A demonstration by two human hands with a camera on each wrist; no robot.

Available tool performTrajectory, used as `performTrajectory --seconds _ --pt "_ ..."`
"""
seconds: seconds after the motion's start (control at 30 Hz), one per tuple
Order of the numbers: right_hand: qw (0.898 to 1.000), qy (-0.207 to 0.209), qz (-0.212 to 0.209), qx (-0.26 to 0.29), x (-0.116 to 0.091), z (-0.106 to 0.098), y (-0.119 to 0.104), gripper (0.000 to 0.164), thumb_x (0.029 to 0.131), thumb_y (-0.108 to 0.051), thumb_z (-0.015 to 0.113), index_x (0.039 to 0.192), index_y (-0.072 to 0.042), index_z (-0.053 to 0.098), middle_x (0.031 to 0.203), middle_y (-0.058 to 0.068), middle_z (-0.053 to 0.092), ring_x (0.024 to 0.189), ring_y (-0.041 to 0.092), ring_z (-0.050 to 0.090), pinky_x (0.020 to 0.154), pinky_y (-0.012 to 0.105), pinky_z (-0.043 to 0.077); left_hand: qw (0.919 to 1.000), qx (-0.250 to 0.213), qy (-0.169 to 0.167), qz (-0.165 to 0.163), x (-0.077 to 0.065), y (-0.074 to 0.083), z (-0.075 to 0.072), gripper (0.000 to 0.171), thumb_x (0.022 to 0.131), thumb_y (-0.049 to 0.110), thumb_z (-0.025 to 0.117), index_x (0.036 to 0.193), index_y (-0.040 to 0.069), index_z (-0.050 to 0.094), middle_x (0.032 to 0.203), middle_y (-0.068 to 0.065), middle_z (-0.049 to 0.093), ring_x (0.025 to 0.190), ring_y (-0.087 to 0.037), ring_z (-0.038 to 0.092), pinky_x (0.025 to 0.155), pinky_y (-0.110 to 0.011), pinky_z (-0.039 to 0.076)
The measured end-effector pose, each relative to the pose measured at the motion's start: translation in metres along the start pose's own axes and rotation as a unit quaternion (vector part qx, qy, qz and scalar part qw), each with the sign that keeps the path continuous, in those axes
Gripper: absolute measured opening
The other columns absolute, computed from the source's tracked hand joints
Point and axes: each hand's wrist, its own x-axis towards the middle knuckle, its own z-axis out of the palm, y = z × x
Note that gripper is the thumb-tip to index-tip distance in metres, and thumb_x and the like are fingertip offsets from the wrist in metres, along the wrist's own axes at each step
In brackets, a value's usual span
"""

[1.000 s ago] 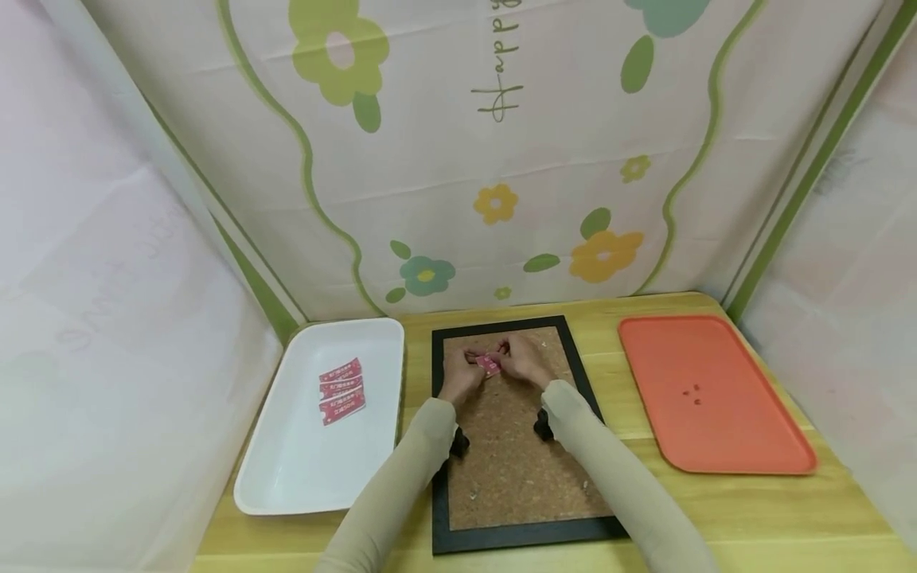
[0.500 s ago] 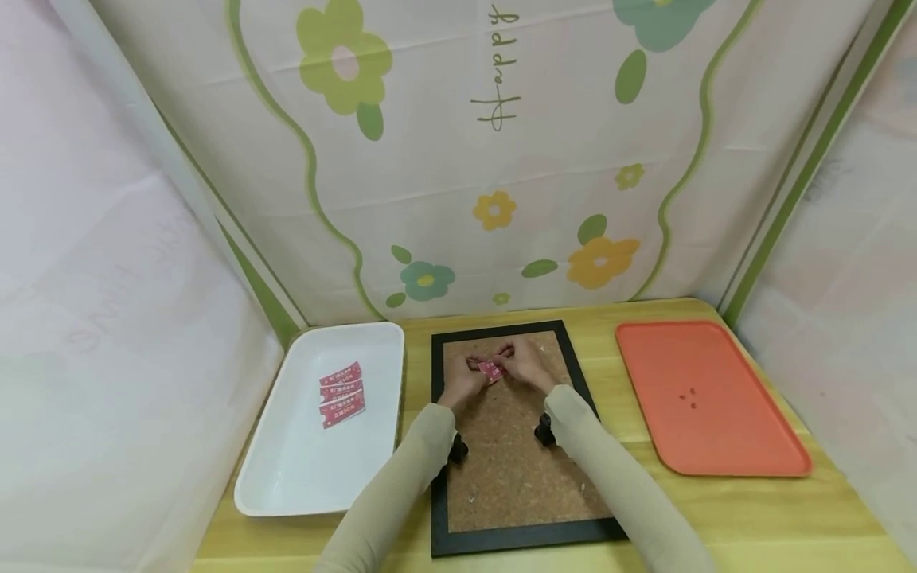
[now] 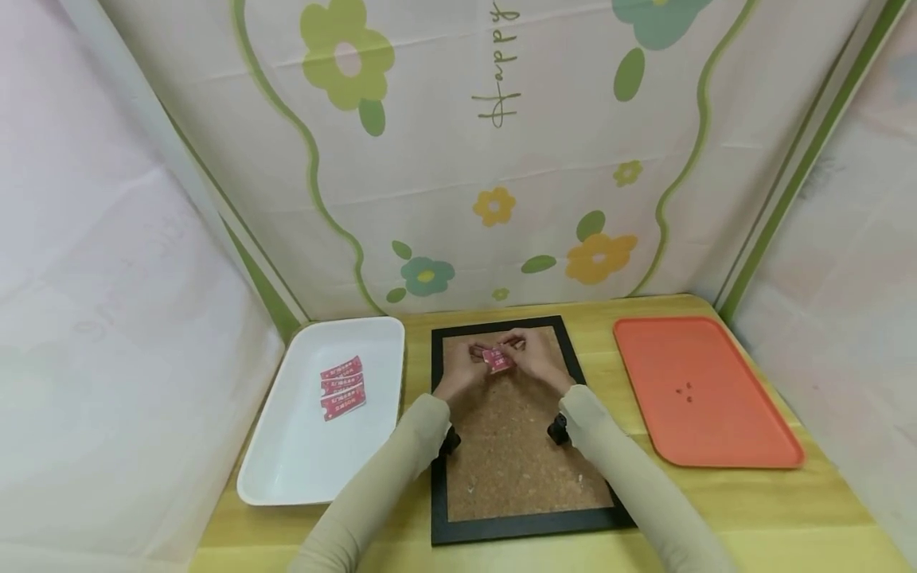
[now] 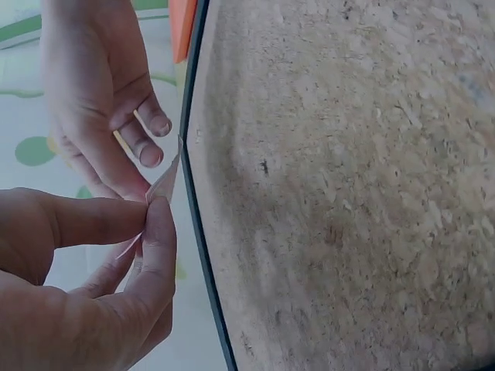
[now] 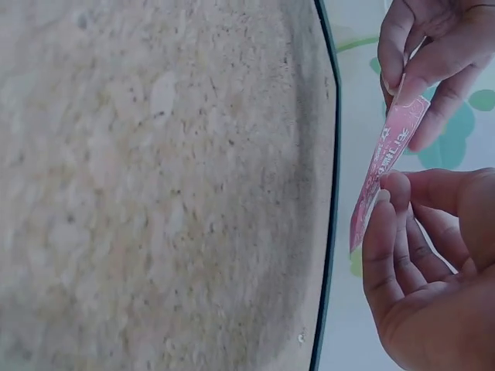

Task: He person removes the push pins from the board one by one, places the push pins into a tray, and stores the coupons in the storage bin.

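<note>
A small red paper coupon (image 3: 497, 360) with white print is held up over the far part of a black-framed cork board (image 3: 526, 469). My left hand (image 3: 462, 370) pinches one end between thumb and forefinger; in the left wrist view the coupon (image 4: 164, 183) appears nearly edge-on. My right hand (image 3: 536, 356) has thumb and forefinger together at the coupon's other part. From the right wrist, the printed face of the coupon (image 5: 398, 131) stretches between both hands, and the right hand's other fingers curl below. I cannot tell whether the right fingertips also hold something small.
Left of the board stands a white tray (image 3: 286, 458) with several red coupons (image 3: 342, 387) overlapping in it. An orange tray (image 3: 723, 414) with a few small dark pieces (image 3: 685, 391) lies to the right. Behind the wooden table (image 3: 587, 306) hangs a flowered curtain (image 3: 444, 143).
Both hands have brought the coupon slightly up and to the right over the board. The wrists have moved a little apart, and the right fingers have spread more. Trays stay put.
</note>
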Motion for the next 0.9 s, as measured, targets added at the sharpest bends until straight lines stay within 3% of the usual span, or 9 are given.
performTrajectory --seconds 0.23,0.4,0.6,0.7,0.9 --pt "1.000 0.011 -0.007 0.013 -0.008 -0.010 -0.007 0.019 0.103 -0.015 0.065 0.117 -0.006 0.075 0.113 0.017 0.075 0.083 0.024 0.070 0.063 0.026 0.054 0.9993 -0.003 0.006 0.036 -0.008 0.006 -0.009 0.037 0.088 -0.009 0.063 0.123 -0.002 0.069 0.117 -0.023 0.069 0.101 -0.031 0.070 0.079 -0.032 0.061" --pt "0.999 0.026 -0.018 0.019 -0.014 -0.011 -0.005 0.017 0.102 -0.012 0.066 0.113 -0.005 0.077 0.112 0.019 0.075 0.079 0.022 0.070 0.065 0.024 0.054 0.9993 0.005 0.023 0.029 -0.017 0.005 -0.014 0.034 0.089 -0.004 0.066 0.121 0.004 0.072 0.113 -0.017 0.072 0.098 -0.026 0.071 0.081 -0.034 0.061" --pt "0.999 0.028 -0.015 0.010 -0.024 -0.022 -0.009 0.016 0.102 -0.014 0.066 0.114 -0.007 0.075 0.112 0.016 0.076 0.091 0.029 0.074 0.075 0.037 0.061 0.9985 0.008 0.040 0.035 -0.024 0.005 -0.025 0.033 0.088 -0.006 0.067 0.119 0.005 0.072 0.112 -0.016 0.071 0.095 -0.024 0.069 0.080 -0.033 0.061" --pt "0.999 0.033 -0.013 0.003 -0.027 -0.027 -0.008 0.015 0.102 -0.016 0.067 0.113 -0.009 0.074 0.110 0.013 0.076 0.092 0.027 0.072 0.079 0.038 0.061 0.9983 0.004 0.047 0.034 -0.028 0.006 -0.031 0.035 0.086 -0.008 0.067 0.118 0.005 0.073 0.112 -0.016 0.071 0.095 -0.024 0.068 0.078 -0.032 0.059" --pt "0.999 0.038 -0.012 0.015 -0.031 -0.037 -0.002 0.013 0.101 -0.012 0.068 0.112 -0.006 0.073 0.106 0.015 0.073 0.079 0.032 0.070 0.064 0.030 0.058 0.9977 -0.017 0.054 0.038 -0.037 0.005 -0.042 0.033 0.089 -0.006 0.069 0.119 0.005 0.073 0.113 -0.017 0.071 0.096 -0.024 0.067 0.076 -0.031 0.059"
